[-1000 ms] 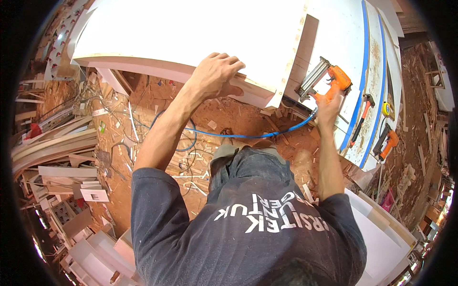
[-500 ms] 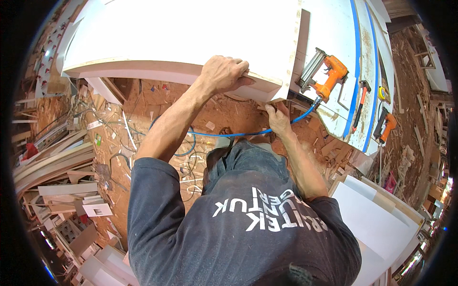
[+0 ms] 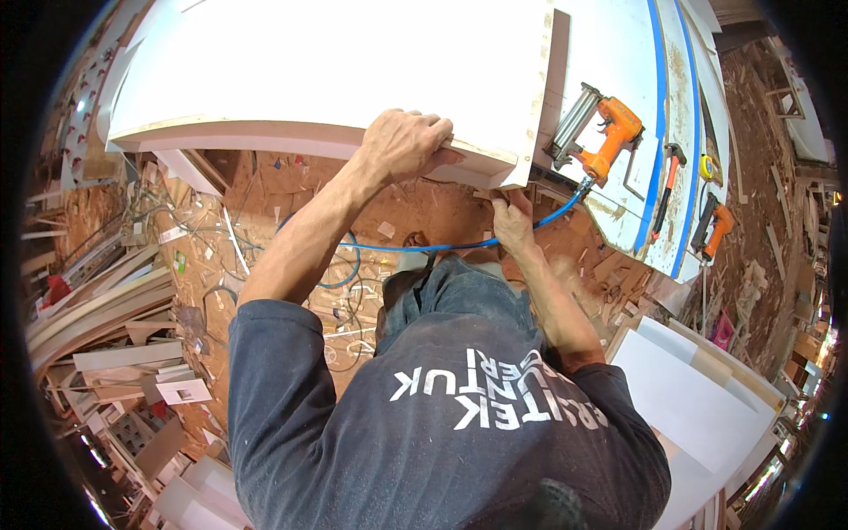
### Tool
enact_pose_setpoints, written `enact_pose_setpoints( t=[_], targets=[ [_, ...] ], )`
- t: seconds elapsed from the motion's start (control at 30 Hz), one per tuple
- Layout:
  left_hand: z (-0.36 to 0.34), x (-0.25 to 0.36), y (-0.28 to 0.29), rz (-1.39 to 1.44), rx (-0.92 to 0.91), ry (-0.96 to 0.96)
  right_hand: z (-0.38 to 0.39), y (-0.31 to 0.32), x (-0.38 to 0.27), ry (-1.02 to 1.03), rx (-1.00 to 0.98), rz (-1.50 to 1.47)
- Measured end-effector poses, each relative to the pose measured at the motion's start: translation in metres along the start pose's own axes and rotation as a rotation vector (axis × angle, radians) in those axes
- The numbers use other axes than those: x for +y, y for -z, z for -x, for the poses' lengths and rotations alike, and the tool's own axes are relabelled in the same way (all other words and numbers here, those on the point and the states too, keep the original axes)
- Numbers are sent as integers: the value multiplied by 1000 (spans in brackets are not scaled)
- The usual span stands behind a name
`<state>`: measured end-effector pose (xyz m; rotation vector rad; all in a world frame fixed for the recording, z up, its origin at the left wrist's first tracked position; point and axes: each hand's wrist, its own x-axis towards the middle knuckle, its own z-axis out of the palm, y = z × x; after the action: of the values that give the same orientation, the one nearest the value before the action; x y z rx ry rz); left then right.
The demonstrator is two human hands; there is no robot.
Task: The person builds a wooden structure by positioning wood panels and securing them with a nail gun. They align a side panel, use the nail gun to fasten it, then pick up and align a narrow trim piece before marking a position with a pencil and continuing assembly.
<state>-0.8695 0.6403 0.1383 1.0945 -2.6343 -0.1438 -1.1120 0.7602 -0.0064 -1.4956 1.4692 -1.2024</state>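
Note:
My left hand (image 3: 402, 146) is closed over the front edge of a large white panel (image 3: 318, 66), its thumb against the pale wooden edge strip. My right hand (image 3: 514, 219) grips the underside of the same panel near its right corner, fingers partly hidden. An orange-and-silver nail gun (image 3: 609, 132) lies beside that corner on a white board with blue stripes (image 3: 649, 35), its blue air hose (image 3: 459, 247) running down and leftward. Further right on the board lie a hammer (image 3: 669, 185), a yellow tape measure (image 3: 710, 168) and a second orange-and-black tool (image 3: 714, 228).
Brown floor (image 3: 221, 309) strewn with offcuts and cables is around my legs. Piled curved wooden pieces (image 3: 97, 309) lie on the left, more boards at lower left. A stack of white sheets (image 3: 680, 397) is at lower right, behind my right arm.
A second ago my right hand held the nail gun; it has let it go on the board and moved down-left to the panel's corner. My left hand stays on the edge.

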Motion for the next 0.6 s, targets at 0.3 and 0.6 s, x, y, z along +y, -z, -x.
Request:
enact_pose_setpoints(
  t=[0.3, 0.6],
  targets=[
    [-1, 3, 0, -13, 12, 8, 6, -4, 19, 89, 23, 124],
    [-1, 7, 1, -48, 61, 0, -1, 21, -27, -26, -116, 353]
  ],
)
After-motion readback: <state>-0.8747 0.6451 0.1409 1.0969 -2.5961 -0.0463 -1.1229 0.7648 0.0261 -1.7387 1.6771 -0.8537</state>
